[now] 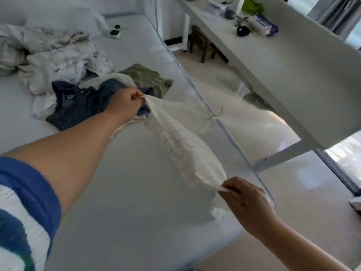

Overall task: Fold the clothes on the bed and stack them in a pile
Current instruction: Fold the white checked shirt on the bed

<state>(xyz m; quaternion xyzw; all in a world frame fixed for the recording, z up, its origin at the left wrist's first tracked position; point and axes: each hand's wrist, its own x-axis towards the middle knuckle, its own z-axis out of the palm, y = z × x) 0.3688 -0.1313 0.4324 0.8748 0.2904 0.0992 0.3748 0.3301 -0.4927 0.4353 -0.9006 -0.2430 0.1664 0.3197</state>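
A white garment with thin dark stripes [183, 145] hangs stretched in the air above the bed [125, 192]. My left hand [127, 103] pinches its far end and my right hand [244, 198] pinches its near end close to the bed's right edge. Behind my left hand lies a heap of clothes: a dark blue denim piece [78, 103], an olive green garment [148, 79] and a cream piece [117, 78] partly under them.
A crumpled white duvet [58, 57] fills the bed's far left. Small dark items [115, 30] lie near the pillow. A white desk [273, 55] with clutter stands to the right across a strip of floor [244, 118], with a wooden stool [201, 44] under it.
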